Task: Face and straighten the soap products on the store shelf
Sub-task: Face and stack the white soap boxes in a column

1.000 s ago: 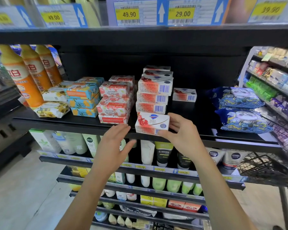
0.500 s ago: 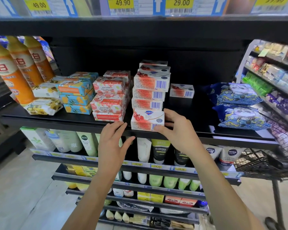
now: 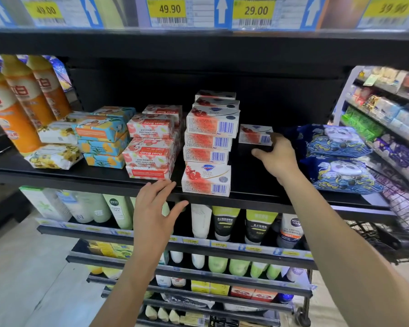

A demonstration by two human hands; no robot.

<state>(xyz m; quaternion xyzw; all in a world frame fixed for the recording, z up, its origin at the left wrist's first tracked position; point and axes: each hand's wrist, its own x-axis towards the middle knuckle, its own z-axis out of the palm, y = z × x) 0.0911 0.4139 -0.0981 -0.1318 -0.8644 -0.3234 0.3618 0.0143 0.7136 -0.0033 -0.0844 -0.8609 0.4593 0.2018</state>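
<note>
On the black shelf (image 3: 246, 187), orange bottles (image 3: 14, 109) stand at the far left, then blue soap boxes (image 3: 102, 142) and a Goat Soap stack (image 3: 149, 149). The left hand (image 3: 154, 208) is below this stack, with its fingers wide and straight and the tips at the near shelf edge, holding nothing. To the right, one red-white soap box (image 3: 206, 179) stands near the edge in front of its stack (image 3: 210, 138). Farther back lies a single soap box (image 3: 254, 135). The right hand (image 3: 278, 156) reaches to its right end, with the thumb spread wide and not closed on it. Blue packs (image 3: 338, 159) lie at the right.
</note>
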